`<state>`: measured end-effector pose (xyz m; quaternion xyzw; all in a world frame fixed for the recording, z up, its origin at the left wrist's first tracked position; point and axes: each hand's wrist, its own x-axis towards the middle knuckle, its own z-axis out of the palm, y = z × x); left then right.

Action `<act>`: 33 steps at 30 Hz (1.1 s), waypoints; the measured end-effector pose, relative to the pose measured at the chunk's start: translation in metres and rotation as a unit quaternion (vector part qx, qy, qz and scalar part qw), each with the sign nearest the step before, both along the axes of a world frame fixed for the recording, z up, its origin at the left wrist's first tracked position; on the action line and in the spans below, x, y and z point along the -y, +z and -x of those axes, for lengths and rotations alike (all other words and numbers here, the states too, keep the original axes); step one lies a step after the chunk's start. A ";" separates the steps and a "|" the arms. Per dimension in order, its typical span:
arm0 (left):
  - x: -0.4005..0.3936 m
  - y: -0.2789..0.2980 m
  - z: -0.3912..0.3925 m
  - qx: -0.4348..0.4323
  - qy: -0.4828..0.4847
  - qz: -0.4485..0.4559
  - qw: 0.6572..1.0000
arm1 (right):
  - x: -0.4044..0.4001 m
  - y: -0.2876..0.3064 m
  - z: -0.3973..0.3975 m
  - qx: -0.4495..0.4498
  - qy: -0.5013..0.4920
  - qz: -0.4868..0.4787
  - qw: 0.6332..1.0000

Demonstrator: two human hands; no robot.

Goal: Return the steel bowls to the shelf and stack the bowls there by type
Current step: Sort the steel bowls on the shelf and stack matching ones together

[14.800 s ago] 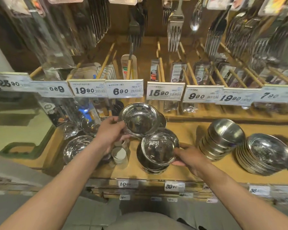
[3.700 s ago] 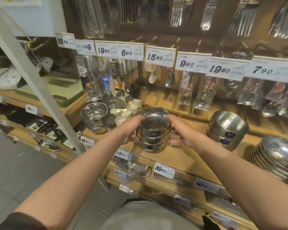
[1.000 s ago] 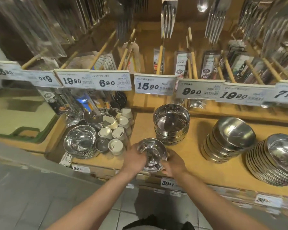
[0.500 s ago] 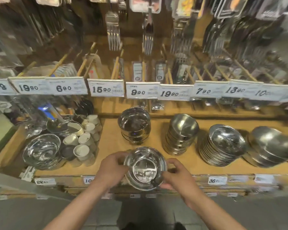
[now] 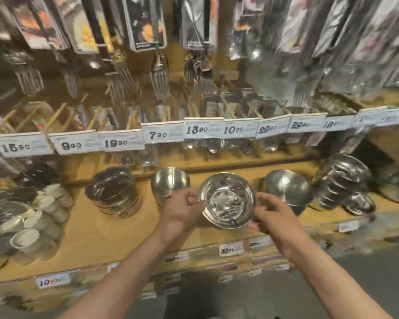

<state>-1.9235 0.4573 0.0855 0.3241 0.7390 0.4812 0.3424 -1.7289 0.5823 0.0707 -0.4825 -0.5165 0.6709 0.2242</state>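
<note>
I hold a steel bowl (image 5: 227, 200) between both hands above the front of the wooden shelf (image 5: 115, 236). My left hand (image 5: 182, 209) grips its left rim, fingers curled; my right hand (image 5: 273, 215) grips the right side. Behind it stand stacks of steel bowls: one (image 5: 114, 192) well left, one (image 5: 169, 184) just beside my left hand, another (image 5: 288, 189) right.
</note>
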 end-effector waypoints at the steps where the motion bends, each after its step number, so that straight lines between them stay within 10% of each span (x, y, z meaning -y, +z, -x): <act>1: -0.013 0.002 -0.007 0.010 0.009 0.013 1.000 | -0.012 0.002 -0.003 -0.005 0.003 0.003 1.000; 33: -0.096 -0.043 -0.029 -0.203 0.163 0.134 0.956 | -0.104 -0.028 0.025 0.175 0.149 -0.166 0.959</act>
